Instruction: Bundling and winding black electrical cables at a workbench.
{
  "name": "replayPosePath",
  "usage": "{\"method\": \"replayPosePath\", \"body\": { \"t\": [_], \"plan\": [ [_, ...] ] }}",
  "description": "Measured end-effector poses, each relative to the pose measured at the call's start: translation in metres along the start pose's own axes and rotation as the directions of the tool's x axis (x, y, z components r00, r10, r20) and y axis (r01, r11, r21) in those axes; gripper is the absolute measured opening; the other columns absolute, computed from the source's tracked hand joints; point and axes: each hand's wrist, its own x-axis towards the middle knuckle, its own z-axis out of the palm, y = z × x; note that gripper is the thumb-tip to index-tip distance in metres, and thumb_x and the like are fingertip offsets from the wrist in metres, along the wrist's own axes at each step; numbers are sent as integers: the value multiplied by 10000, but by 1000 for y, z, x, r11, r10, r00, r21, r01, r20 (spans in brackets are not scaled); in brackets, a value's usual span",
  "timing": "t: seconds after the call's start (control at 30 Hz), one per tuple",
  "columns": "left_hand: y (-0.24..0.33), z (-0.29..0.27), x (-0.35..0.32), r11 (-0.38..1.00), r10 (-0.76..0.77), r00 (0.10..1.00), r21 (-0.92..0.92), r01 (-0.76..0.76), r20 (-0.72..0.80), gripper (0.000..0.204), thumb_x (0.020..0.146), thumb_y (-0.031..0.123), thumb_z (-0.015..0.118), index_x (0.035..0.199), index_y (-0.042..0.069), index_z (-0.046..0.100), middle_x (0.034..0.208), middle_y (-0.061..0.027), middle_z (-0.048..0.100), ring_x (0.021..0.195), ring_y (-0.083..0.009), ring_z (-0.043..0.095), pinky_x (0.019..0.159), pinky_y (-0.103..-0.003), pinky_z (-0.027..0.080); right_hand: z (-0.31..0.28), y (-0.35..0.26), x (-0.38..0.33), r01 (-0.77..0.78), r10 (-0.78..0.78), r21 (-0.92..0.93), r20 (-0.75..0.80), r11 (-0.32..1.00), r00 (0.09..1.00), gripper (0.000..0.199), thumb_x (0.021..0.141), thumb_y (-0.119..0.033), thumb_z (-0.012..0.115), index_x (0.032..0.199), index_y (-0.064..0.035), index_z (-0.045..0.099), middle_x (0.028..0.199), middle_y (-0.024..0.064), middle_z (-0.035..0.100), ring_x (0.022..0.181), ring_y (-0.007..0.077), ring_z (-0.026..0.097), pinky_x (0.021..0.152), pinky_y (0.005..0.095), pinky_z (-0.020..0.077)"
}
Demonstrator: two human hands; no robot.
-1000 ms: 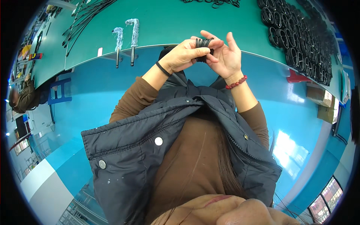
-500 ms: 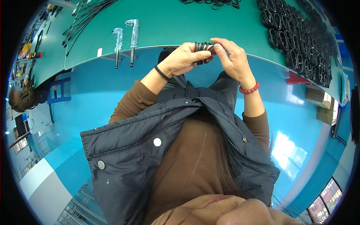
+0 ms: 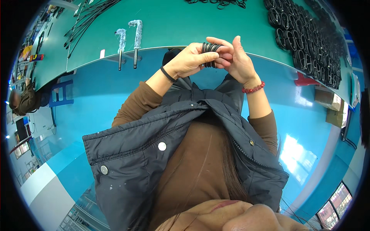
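Note:
A small coil of black cable [image 3: 210, 47], wound in several turns, is held just off the green table's front edge. My left hand [image 3: 189, 61] grips it, with the thumb across the near side and the fingers around the back. At the coil's right end is my right hand [image 3: 241, 66], its thumb raised and spread away, its fingers stretched toward the turns. Those fingers overlap the coil's end, and whether they press on it is hard to see. Part of the coil is hidden behind the left thumb and the right fingers.
Two hook-shaped holders wrapped in pale blue material [image 3: 137, 34] stick out at the table edge [image 3: 169, 27]. Rows of coiled black cables [image 3: 296, 42] lie on the right, loose black cables [image 3: 86, 19] at upper left, small black loops [image 3: 219, 3] at the far edge. Cardboard boxes [image 3: 327, 101] stand below.
My right thumb has lifted off the coil's end and opened upward, and the right fingers have shifted left across the coil. My left hand keeps its grip, nearly still.

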Motion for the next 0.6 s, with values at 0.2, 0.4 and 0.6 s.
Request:
{"method": "replayPosePath", "body": {
  "t": [0.2,0.4,0.6],
  "plan": [
    [4,4,6,999,-25,999,45,23,33,233,924,92,604,1121,-30,614,945,-143,692,777,-180,680,703,-238,567,-17,7,6,-66,-1,259,252,964,968,578,1007,-436,377,1284,52,516,750,56,564,615,128,522,627,220,446],
    [0,1,12,988,18,995,153,-32,94,252,920,108,617,1141,-12,603,908,-126,691,741,-171,674,679,-235,567,5,3,3,-34,34,-17,39,999,999,532,990,-375,436,1267,70,524,633,24,509,516,111,484,589,205,431],
    [6,0,16,979,-30,985,204,-6,172,302,910,184,650,1144,-1,604,971,-139,684,817,-217,696,728,-288,583,25,-7,-4,-35,68,252,-123,967,990,344,947,-298,554,987,36,621,570,-22,462,431,64,393,416,170,348]
  ]
}}
